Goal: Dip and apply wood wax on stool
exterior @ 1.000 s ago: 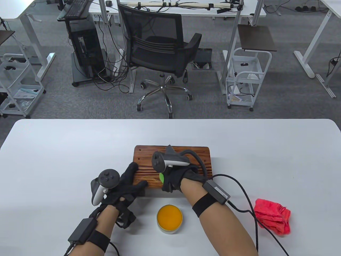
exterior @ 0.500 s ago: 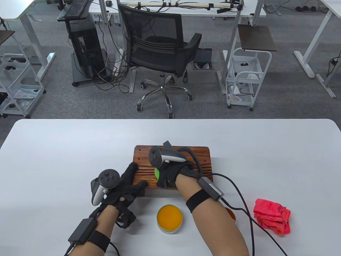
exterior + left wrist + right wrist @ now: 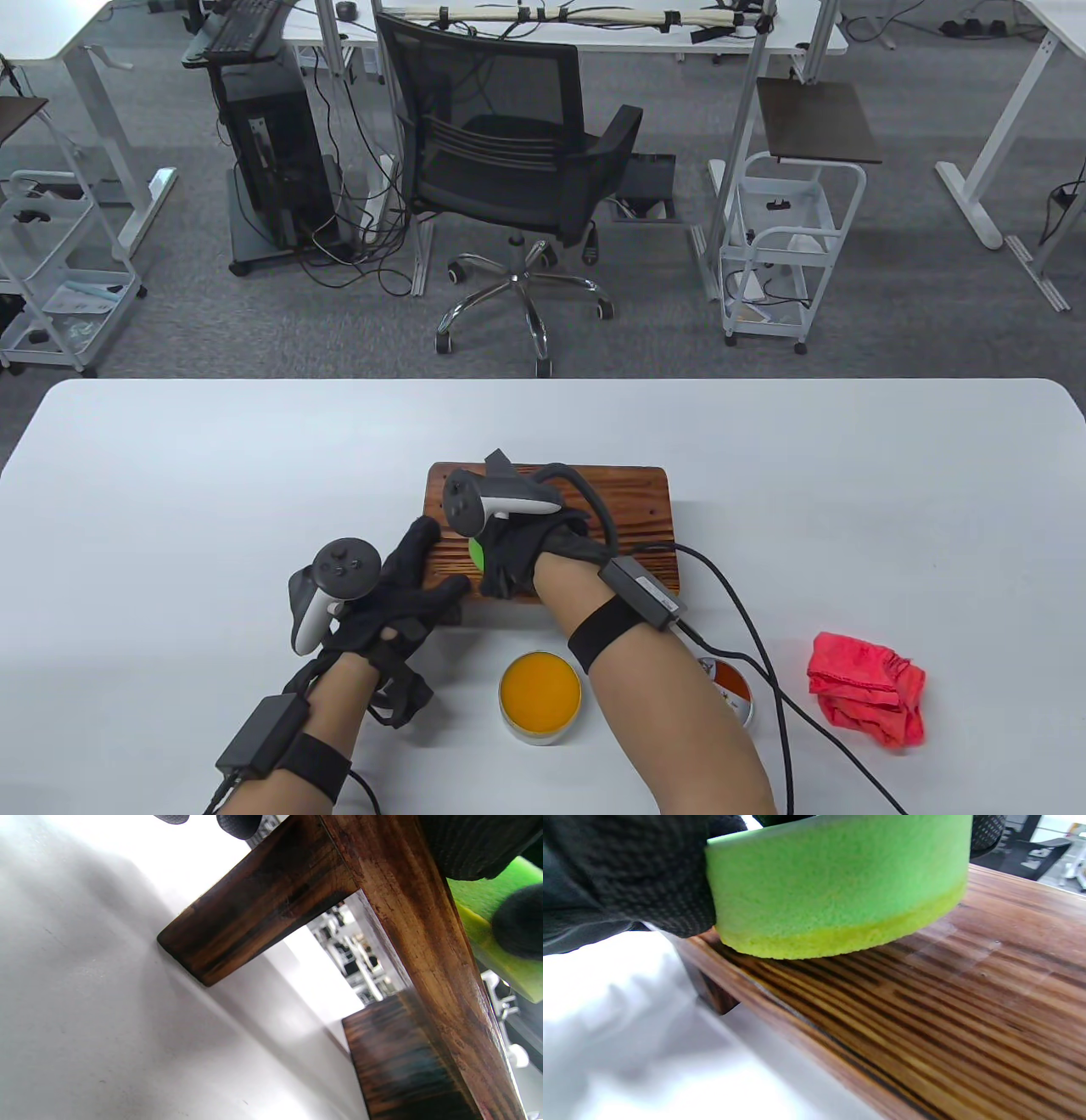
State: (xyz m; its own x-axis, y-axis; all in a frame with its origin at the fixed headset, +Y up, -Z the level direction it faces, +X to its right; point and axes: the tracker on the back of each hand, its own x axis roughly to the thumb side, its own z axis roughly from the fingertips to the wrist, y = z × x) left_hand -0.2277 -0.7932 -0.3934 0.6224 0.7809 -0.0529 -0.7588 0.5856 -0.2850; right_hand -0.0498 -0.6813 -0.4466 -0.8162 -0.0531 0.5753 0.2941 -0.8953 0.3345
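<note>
A small dark wooden stool [image 3: 640, 509] stands on the white table. My right hand [image 3: 509, 556] grips a round green sponge [image 3: 478, 556] and presses its yellowed underside [image 3: 835, 938] flat on the stool's striped top [image 3: 967, 1005], near the front left. My left hand [image 3: 416, 577] lies with straight fingers on the stool's left front corner, thumb along the front edge. From the left wrist, the stool's leg [image 3: 254, 912] and front rail [image 3: 424, 955] show from below, with the sponge [image 3: 496, 942] above. An open tin of orange wax [image 3: 540, 694] sits in front of the stool.
The tin's lid [image 3: 731, 689] lies right of my right forearm. A crumpled red cloth [image 3: 865, 689] rests at the right. Glove cables [image 3: 747, 628] trail over the table. An office chair [image 3: 509, 178] stands beyond the far edge.
My right hand has slid the sponge leftward along the stool top, uncovering the lid on the table. The left hand has stayed where it was.
</note>
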